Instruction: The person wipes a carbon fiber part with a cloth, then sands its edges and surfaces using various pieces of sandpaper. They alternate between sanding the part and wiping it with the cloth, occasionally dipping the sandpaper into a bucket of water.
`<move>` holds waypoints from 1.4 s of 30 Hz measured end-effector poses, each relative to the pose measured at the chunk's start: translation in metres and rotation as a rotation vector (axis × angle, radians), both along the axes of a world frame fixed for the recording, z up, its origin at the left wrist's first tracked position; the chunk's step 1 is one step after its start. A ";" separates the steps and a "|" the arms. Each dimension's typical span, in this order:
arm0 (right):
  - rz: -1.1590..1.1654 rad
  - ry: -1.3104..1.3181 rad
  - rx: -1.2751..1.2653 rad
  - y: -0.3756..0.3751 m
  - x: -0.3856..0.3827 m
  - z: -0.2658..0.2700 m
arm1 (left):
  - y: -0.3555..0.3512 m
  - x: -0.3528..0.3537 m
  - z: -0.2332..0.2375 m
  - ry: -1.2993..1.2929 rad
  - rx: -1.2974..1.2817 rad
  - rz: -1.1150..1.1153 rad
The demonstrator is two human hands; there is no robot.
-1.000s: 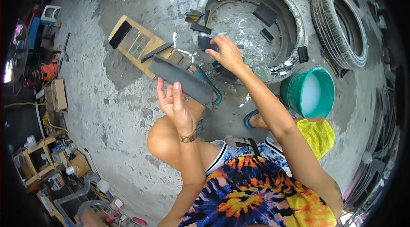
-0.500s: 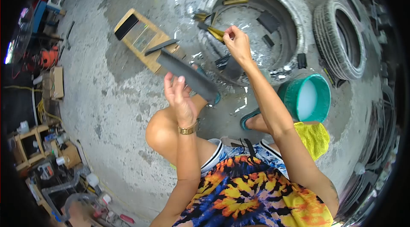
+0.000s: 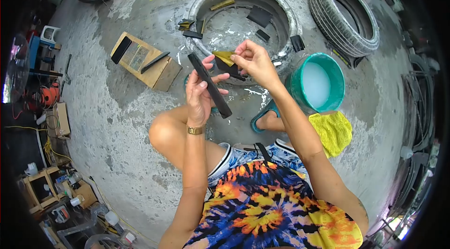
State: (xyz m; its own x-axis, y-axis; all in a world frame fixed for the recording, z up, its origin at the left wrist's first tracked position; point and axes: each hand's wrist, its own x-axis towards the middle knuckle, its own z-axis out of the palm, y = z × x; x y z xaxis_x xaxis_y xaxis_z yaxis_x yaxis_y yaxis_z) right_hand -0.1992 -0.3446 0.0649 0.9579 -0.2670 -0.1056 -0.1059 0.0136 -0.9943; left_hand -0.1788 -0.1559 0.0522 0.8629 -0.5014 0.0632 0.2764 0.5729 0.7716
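My left hand [image 3: 198,99] grips a long black flat strip [image 3: 212,90], tilted so its narrow edge faces up. Between the fingertips of my right hand [image 3: 257,65] is a small folded sheet of sandpaper [image 3: 224,58], with its yellow back showing. The two hands are close together, with the sandpaper just right of the strip's upper end. Beyond them a tire [image 3: 291,10] lies flat, with black sheets [image 3: 259,16] and a yellow folded piece [image 3: 222,4] inside. More folded pieces [image 3: 185,24] rest on its left rim.
Left of the tire, a cardboard box [image 3: 161,71] carries two black strips [image 3: 122,50]. A green bucket [image 3: 341,80] of cloudy water stands at right, beside a yellow towel [image 3: 331,134]. Another tire [image 3: 323,14] leans behind. Tools and a wooden frame [image 3: 35,190] line the left side.
My right hand has come toward me from the tire with the sandpaper. My left hand has turned the black strip from its broad face onto its edge. The view has shifted.
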 end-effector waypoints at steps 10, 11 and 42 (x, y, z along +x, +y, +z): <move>-0.003 -0.097 -0.467 -0.001 -0.034 0.026 | -0.009 -0.009 -0.003 -0.053 0.113 -0.165; 0.000 -0.120 -0.477 -0.003 -0.034 0.026 | -0.008 -0.008 -0.012 -0.062 0.154 -0.134; 0.260 -0.049 -0.250 -0.007 -0.063 -0.020 | 0.009 -0.008 -0.031 0.037 0.144 -0.269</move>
